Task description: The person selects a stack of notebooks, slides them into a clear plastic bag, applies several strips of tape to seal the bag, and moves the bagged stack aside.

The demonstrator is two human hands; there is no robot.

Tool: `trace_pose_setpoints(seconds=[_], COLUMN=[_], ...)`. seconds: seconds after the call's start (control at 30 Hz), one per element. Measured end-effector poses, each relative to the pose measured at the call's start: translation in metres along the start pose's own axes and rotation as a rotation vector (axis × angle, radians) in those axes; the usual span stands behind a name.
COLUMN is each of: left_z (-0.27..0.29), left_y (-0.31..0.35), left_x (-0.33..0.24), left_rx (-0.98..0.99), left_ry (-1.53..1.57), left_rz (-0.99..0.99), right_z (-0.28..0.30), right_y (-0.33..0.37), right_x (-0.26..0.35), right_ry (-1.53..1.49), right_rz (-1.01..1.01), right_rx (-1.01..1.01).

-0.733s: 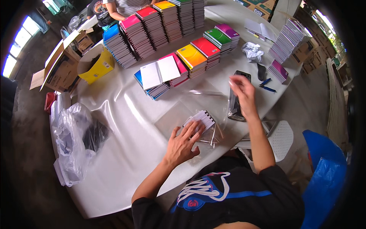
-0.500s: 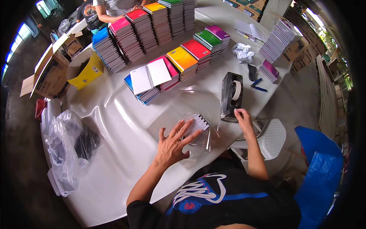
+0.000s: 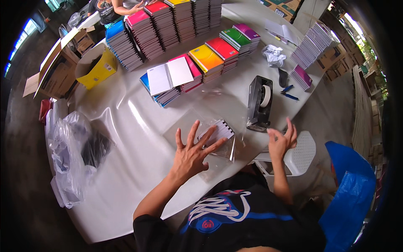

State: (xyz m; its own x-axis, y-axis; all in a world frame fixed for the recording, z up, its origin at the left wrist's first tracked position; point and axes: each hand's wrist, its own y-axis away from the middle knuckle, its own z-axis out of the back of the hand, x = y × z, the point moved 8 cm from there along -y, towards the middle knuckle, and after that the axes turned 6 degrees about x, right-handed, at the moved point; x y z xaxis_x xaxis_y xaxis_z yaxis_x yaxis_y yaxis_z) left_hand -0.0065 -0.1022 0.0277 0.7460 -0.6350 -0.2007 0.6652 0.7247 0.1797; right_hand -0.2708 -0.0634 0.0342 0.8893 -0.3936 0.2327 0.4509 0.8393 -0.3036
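Observation:
My left hand (image 3: pixel 191 156) lies with fingers spread across a small spiral notebook (image 3: pixel 223 131), whose pale page edges and black binding show beyond the fingertips. Around the notebook is a clear plastic sleeve (image 3: pixel 227 153), its loose edge sticking up on the right. Just off the near end of the black tape dispenser (image 3: pixel 253 110) is my right hand (image 3: pixel 282 143). Thumb and forefinger there are pinched together and the other fingers are raised; whether a bit of tape is between them is too small to make out. A tape roll (image 3: pixel 265 95) sits in the dispenser.
Colourful spiral notebooks (image 3: pixel 205 59) stand in stacks across the table, an open notebook (image 3: pixel 161 80) on one. Blue pliers (image 3: pixel 289 95) and crumpled paper (image 3: pixel 273 55) lie right. Crumpled plastic (image 3: pixel 69 155) and a yellow box (image 3: pixel 97 75) are left; a white chair (image 3: pixel 303 152) is beside me.
My right hand has come away from the dispenser's near end, a little right and toward me, with its fingers lifting. My left hand stays on the notebook. The view has shifted slightly.

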Motion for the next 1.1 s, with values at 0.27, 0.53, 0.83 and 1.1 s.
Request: trace_pose_setpoints(seconds=[0.27, 0.53, 0.83, 1.1], left_z=[0.003, 0.005, -0.006, -0.012], left_y=[0.003, 0.000, -0.004, -0.005], left_x=[0.003, 0.000, 0.006, 0.029], left_rx=[0.014, 0.127, -0.199, -0.751], left_ry=[-0.096, -0.075, 0.432, 0.918], left_rz=[0.021, 0.068, 0.135, 0.298], right_z=[-0.024, -0.036, -0.002, -0.064], right_y=[-0.033, -0.060, -0.020, -0.021], right_x=[0.163, 0.173, 0.142, 0.147], right_ry=[-0.620, -0.076, -1.184, -1.032], right_rz=[0.559, 0.733, 1.071, 0.729], right_rx=[1.155, 0.918, 0.432, 1.176])
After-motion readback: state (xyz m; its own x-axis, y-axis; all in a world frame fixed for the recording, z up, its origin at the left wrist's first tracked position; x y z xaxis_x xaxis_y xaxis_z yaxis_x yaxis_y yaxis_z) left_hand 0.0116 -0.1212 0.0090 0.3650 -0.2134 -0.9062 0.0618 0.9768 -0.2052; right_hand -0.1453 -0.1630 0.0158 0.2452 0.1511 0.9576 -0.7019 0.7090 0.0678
